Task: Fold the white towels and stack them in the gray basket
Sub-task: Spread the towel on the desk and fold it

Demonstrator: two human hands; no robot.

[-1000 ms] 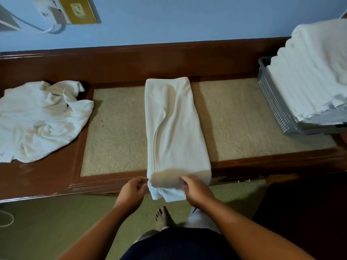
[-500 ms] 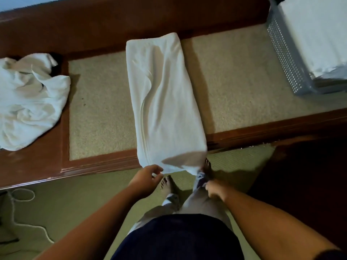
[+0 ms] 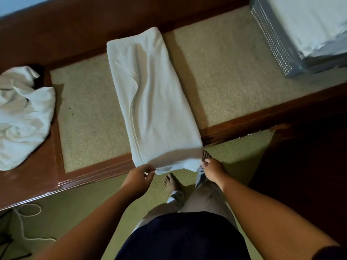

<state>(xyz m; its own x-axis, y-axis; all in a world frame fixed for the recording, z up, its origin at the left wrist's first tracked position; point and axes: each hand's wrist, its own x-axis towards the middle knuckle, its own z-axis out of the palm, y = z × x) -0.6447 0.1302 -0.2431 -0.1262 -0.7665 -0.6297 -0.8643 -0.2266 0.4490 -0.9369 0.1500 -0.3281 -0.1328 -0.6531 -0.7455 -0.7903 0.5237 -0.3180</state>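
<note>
Head view: a long folded white towel (image 3: 150, 98) lies lengthwise across the beige mat (image 3: 225, 72) of a dark wooden platform (image 3: 30, 184), running from about 12 o'clock down to 6 o'clock. Its near end hangs over the platform's front edge.

The left hand (image 3: 138, 178) is at the near end's 7 o'clock corner. Its fingers curl in a narrow pinch round the hem there. The right hand (image 3: 213, 168) is at the 5 o'clock corner with its fingers bent and its fingertips touching the cloth. Blur at that edge hides whether it actually holds the towel.

At 2 o'clock, well apart from the long towel, stands the gray basket (image 3: 272, 40). Its perforated wall faces the mat and the frame cuts off part of it. Inside it is a stack of folded white towels (image 3: 309, 21) that rises above the rim.

At 9 o'clock a crumpled white towel (image 3: 22, 117) lies unfolded on the wooden border, just beside the mat's left edge.

At 6 o'clock, below the hanging towel end, are the person's bare feet (image 3: 170, 182) on the green floor (image 3: 65, 212). At 8 o'clock a loose white cord (image 3: 24, 222) loops over the same floor.
</note>
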